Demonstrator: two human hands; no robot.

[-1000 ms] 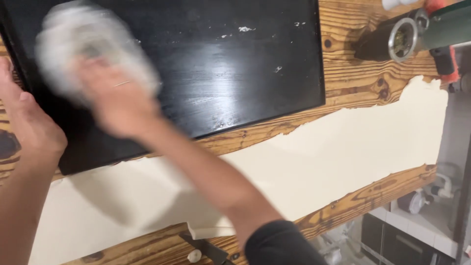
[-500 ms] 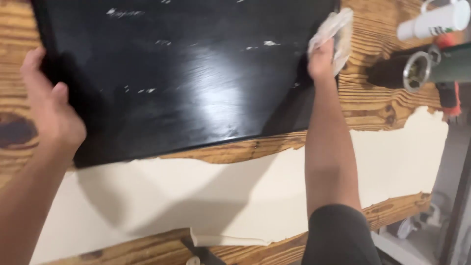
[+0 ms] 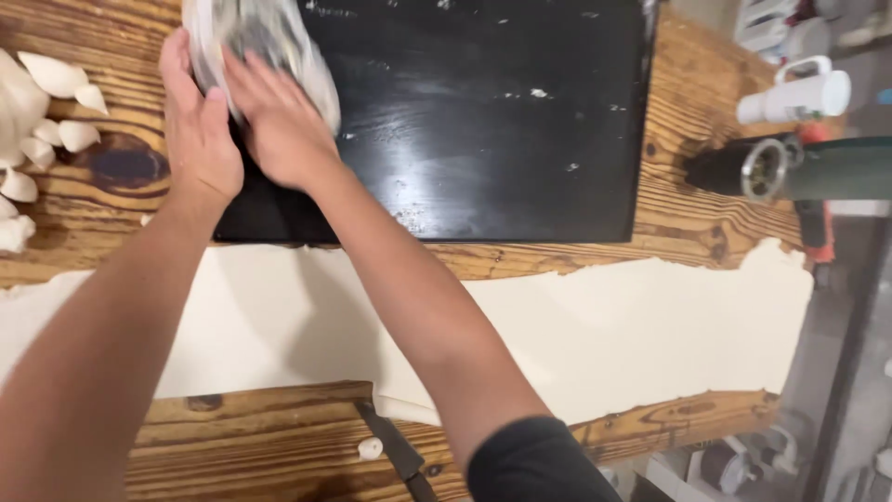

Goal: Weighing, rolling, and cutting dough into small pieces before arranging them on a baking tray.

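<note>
Head view: right hand (image 3: pixel 279 125) flat, fingers together, pressing a blurred pale cloth (image 3: pixel 265 42) onto the black board's (image 3: pixel 483 139) upper-left corner. Left hand (image 3: pixel 195 130) grips the board's left edge, fingers closed. Dough sheet (image 3: pixel 604 335) lies below on the wooden table (image 3: pixel 706 232).

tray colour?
Glossy black, flecked with white bits; the tray shows clearly in the head view.

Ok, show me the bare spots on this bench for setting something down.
Bare wood lies between the black tray and the white mug, and along the near edge left of the knife. The dough sheet fills the middle; dough pieces crowd the far left.
</note>
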